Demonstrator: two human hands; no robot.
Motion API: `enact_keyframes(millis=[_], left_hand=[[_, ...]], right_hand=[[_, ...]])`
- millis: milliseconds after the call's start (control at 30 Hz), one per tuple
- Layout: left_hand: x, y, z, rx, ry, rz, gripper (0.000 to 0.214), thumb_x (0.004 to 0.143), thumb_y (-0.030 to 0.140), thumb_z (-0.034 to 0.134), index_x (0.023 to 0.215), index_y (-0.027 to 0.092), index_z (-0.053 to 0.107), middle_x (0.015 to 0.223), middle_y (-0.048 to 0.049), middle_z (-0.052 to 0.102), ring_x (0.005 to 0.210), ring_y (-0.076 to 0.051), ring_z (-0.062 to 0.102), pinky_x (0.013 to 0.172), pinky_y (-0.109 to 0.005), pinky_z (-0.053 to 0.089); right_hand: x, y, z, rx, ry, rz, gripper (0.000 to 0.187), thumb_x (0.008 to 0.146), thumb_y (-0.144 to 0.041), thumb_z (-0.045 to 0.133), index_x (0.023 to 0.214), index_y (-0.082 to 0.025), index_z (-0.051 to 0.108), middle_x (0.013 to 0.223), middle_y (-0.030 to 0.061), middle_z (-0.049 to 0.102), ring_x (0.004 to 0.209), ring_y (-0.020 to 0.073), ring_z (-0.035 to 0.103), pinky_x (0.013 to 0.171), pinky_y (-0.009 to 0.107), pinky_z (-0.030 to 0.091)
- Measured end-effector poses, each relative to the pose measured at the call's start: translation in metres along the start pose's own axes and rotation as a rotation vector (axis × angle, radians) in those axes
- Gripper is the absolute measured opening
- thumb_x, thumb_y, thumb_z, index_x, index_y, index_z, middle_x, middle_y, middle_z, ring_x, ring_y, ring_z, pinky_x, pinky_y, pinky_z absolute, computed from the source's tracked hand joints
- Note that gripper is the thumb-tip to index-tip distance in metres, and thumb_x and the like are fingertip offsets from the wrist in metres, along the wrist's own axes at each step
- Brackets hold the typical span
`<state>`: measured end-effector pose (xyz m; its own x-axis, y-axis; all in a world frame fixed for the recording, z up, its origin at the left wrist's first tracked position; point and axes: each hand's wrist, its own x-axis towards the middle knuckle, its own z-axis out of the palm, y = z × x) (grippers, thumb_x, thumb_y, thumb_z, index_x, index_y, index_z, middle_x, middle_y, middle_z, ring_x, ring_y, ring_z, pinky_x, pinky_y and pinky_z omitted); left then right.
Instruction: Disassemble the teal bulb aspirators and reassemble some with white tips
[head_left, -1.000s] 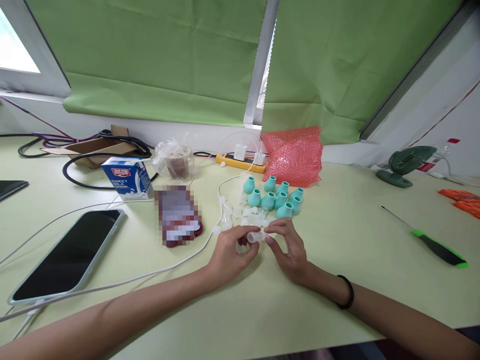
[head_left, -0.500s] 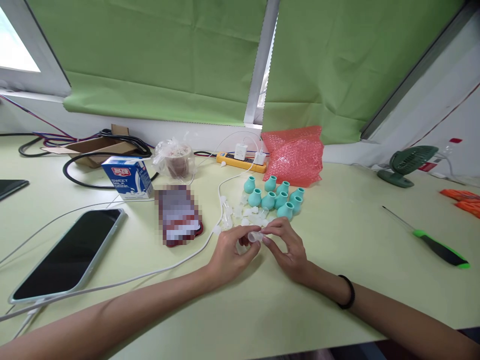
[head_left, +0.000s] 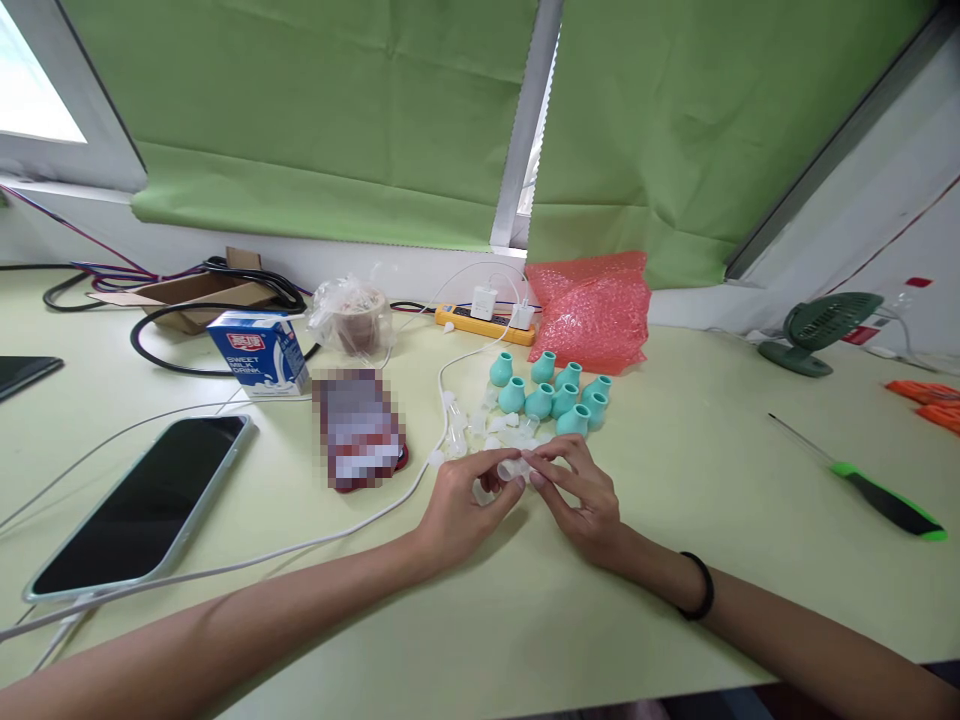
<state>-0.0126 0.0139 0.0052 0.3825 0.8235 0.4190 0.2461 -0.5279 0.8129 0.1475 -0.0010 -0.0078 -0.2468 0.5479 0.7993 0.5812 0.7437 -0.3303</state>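
Though fingers hide part, tube looks translucent.

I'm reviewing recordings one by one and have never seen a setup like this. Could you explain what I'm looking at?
There's no machine here: these are a person's own bare hands, seen by a single camera worn on the head, looking forward and down.

The left hand pinches a small clear tube. The fingertips of the right hand are at its other end; whether they hold a separate part is too small to tell.

Just beyond, on the pale table, lie more clear plastic pieces and a cluster of teal bulbs. A phone and milk carton are on the left, a screwdriver and fan on the right.
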Motion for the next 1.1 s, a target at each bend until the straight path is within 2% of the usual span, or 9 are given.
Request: enact_keyframes(millis=[467, 1100], left_hand=[[0.0, -0.0019, 0.0, -0.072, -0.02, -0.039, 0.026, 0.077, 0.028, 0.051, 0.098, 0.015, 0.059, 0.073, 0.0, 0.063, 0.057, -0.007, 0.049, 0.058, -0.017, 0.041], [0.0004, -0.0041, 0.0003, -0.123, -0.04, -0.079, 0.027, 0.078, 0.03, 0.049, 0.1, 0.017, 0.058, 0.077, -0.0013, 0.063, 0.064, -0.01, 0.052, 0.062, -0.02, 0.042]], right_hand=[[-0.0005, -0.0002, 0.0009, -0.082, -0.046, -0.052, 0.056, 0.069, -0.001, 0.055, 0.118, -0.026, 0.044, 0.096, 0.0083, 0.051, 0.087, 0.0204, 0.045, 0.073, 0.04, 0.043], [-0.0009, -0.0016, 0.0005, 0.027, -0.084, 0.041, 0.055, 0.068, -0.005, 0.056, 0.116, -0.028, 0.046, 0.095, 0.0071, 0.051, 0.089, 0.02, 0.047, 0.072, 0.038, 0.046]])
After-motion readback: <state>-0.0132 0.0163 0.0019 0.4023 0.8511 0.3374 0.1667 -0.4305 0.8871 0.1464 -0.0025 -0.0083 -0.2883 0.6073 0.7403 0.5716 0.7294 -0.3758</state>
